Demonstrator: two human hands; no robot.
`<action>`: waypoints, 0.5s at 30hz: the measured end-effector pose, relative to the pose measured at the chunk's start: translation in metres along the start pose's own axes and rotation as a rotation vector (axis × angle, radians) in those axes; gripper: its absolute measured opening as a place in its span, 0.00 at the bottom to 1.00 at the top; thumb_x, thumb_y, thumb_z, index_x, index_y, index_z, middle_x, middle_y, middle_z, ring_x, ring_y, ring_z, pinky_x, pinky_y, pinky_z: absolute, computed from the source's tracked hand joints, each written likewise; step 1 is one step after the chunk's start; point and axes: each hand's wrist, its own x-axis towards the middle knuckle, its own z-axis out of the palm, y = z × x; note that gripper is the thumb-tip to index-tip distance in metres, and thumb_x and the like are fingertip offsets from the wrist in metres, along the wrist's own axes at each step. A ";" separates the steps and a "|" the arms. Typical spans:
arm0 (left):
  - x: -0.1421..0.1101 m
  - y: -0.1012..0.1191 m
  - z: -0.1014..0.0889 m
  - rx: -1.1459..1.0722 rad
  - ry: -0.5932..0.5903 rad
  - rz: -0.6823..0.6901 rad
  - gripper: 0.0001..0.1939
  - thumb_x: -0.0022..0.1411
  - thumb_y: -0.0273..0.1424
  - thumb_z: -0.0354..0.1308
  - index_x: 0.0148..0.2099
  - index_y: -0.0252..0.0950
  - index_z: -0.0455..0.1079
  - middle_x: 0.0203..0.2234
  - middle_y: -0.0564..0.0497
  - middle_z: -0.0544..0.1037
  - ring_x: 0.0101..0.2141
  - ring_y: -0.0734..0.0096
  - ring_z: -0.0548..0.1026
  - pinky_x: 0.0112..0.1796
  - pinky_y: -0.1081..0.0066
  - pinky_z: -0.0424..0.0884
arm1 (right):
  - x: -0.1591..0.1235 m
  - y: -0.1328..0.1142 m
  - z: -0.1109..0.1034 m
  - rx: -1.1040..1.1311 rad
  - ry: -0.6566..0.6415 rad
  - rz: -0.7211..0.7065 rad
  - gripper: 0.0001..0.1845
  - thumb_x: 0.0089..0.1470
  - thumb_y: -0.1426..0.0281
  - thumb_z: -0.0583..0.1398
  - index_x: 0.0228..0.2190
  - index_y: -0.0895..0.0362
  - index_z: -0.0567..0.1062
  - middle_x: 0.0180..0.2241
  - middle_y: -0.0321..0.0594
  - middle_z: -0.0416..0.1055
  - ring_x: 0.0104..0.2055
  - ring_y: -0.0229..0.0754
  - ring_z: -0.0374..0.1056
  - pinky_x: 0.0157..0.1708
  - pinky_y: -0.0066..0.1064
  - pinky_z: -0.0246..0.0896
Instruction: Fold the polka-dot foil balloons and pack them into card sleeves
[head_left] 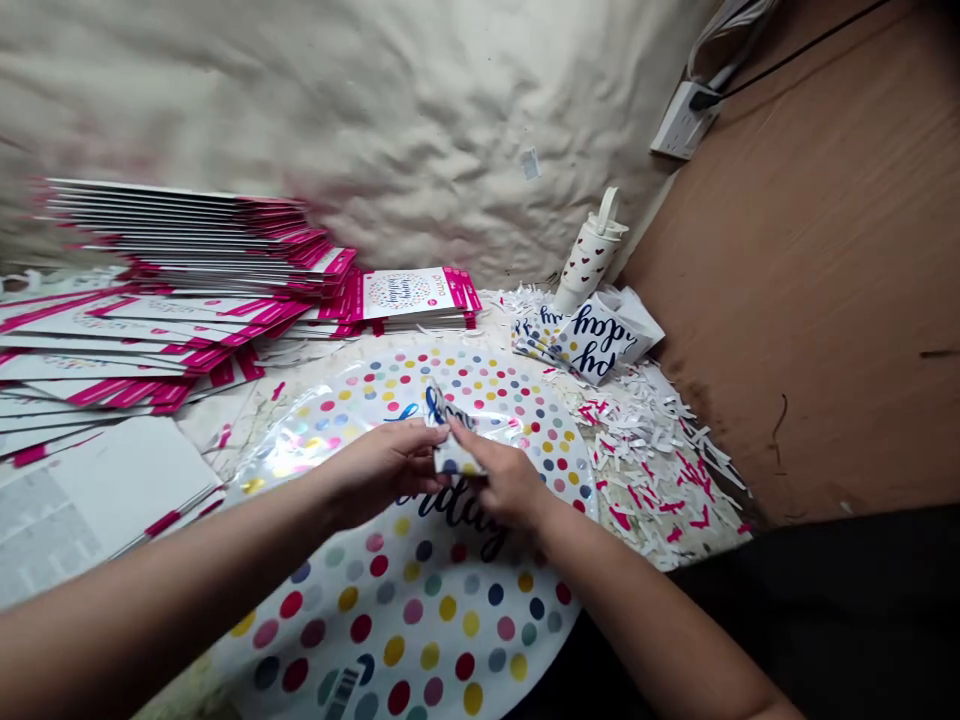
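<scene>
Between my two hands is a small folded foil balloon [454, 458], white with dark lettering and coloured dots. My left hand [394, 460] pinches its left side, and my right hand [511, 485] grips its right side with the thumb on top. Beneath them a large round foil balloon [420, 610] lies flat, white with many coloured dots and dark script partly covered by my hands. A barcode shows near its lower edge. Other folded foil balloons [592, 335] with the same script lie loosely at the back right.
Stacks of pink-and-white printed packets [217, 245] stand at the left and back. White and pink paper shreds [675, 470] cover the right side. A white tumbler with hearts [589, 258] stands near the wall. A power strip [684, 122] hangs at the upper right beside a brown panel [817, 280].
</scene>
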 end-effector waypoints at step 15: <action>0.014 -0.138 0.069 1.621 -0.410 0.826 0.42 0.53 0.19 0.50 0.66 0.43 0.37 0.62 0.47 0.44 0.60 0.41 0.46 0.53 0.35 0.47 | 0.072 0.152 -0.162 -0.646 0.239 0.709 0.30 0.54 0.69 0.50 0.59 0.56 0.56 0.60 0.48 0.52 0.61 0.52 0.49 0.56 0.47 0.47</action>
